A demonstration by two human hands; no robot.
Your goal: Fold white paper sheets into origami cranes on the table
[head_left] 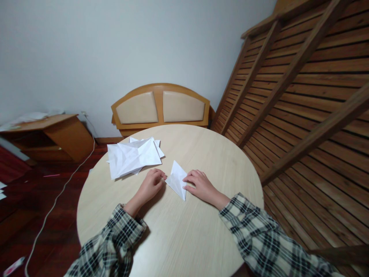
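A small white folded paper (178, 177), roughly diamond shaped, lies on the round light wooden table (201, 154). My left hand (150, 184) rests with curled fingers pinching the paper's left corner. On the paper's right edge my right hand (200, 185) presses with fingers bent and held together. Both arms wear plaid sleeves.
A loose pile of white folded sheets (133, 156) lies on the table's far left. A wooden headboard with padded panels (160, 105) leans on the wall behind. A slatted wooden frame (302, 96) stands at the right. A low cabinet (49, 136) and a white cable (60, 192) are at the left.
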